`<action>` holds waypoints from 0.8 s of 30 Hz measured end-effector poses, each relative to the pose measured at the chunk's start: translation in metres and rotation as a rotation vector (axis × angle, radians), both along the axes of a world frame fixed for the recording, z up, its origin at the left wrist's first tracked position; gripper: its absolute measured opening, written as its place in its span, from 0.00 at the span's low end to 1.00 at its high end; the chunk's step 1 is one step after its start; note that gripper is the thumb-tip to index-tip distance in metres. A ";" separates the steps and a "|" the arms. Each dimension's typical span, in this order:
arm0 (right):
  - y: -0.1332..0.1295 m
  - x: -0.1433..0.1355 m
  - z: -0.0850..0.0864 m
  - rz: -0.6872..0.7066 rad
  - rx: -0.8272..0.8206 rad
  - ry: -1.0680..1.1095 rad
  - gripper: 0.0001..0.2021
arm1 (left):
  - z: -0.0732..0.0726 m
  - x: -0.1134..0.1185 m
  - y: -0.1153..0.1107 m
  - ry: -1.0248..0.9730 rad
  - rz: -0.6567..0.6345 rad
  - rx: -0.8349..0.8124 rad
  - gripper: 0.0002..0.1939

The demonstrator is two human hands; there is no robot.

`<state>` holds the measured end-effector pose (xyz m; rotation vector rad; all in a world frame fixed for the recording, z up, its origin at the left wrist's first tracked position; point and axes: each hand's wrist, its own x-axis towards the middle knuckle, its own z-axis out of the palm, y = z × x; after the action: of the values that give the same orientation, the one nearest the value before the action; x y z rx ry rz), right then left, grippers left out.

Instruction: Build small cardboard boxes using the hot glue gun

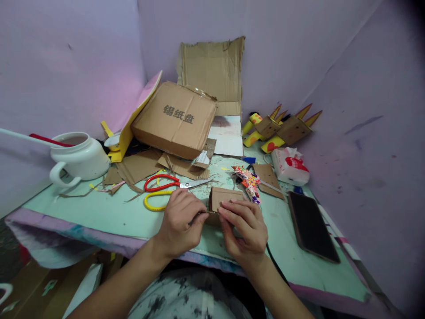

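Note:
A small cardboard box [226, 197] stands near the table's front edge, between my two hands. My left hand [182, 217] is closed in a pinch at the box's left front corner, on what looks like a cardboard flap. My right hand [245, 226] grips the box's front right side, thumb below and fingers over the top. The fingers hide much of the box's front. Just behind my left hand lie scissors [186, 184] with one red and one yellow handle. Right of the box lies a glue gun [247, 180] with a colourful patterned body.
A large cardboard box [175, 117] leans at the back among cardboard scraps [136, 168]. A white pot [79, 155] stands left. At right are a phone [312, 226], a tissue pack [290, 166] and cardboard figures with yellow horns [288, 128]. A black cable [277, 263] hangs over the front edge.

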<state>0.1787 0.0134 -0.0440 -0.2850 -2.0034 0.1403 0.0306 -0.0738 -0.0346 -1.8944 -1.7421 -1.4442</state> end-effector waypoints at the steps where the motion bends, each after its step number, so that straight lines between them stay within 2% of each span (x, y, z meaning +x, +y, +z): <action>1: 0.000 0.000 -0.001 0.004 -0.002 -0.005 0.16 | 0.000 0.000 0.000 -0.001 0.000 -0.001 0.07; 21: -0.001 -0.001 -0.001 -0.006 -0.005 0.011 0.13 | 0.001 0.001 -0.002 0.005 -0.001 0.007 0.04; 24: -0.001 -0.002 -0.002 -0.018 0.008 0.015 0.14 | 0.001 -0.001 -0.005 -0.022 -0.008 0.066 0.10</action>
<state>0.1771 0.0128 -0.0462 -0.2962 -1.9859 0.1227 0.0295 -0.0792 -0.0336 -1.8611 -1.6763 -1.5117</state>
